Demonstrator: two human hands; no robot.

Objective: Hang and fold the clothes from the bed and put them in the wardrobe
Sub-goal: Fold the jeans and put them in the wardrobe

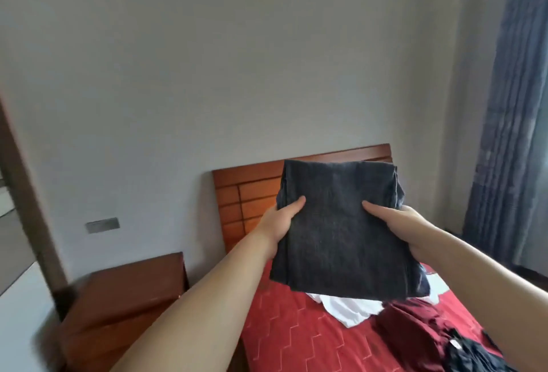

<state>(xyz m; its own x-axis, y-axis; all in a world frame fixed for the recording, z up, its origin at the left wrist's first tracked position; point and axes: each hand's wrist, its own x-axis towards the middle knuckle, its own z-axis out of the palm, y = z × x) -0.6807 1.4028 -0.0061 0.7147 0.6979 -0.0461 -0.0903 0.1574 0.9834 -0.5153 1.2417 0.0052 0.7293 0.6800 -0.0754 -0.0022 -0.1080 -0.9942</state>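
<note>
Head view: fingers of both hands hidden under a folded dark grey denim garment [335, 232], only the two thumbs show on top, so each hand grips it, thumb above, fingers beneath. Left hand [280, 225] holds the garment's left edge, right hand [398, 226] the right edge. One folded garment, held flat in the air above the bed with the red zigzag-patterned cover [284, 333], in front of the orange-brown wooden slatted headboard [243, 193], which it partly covers. Two bare forearms run from the bottom edge; elbows cut off.

On the bed, below the held garment: one crumpled white cloth [347, 311], part hidden by the denim; one dark red garment [415, 330]; one black garment [474, 354], cut off at the bottom edge. What kind of clothes these three are is hard to make out.

Left of the bed, one brown wooden bedside cabinet [124, 300], blurred. One grey switch plate [102, 225] on the plain grey wall [207, 60]. One blue curtain [510, 134] at the right edge, cut off. Dark brown wooden frame [26, 193] at the left edge, blurred, hard to identify.
</note>
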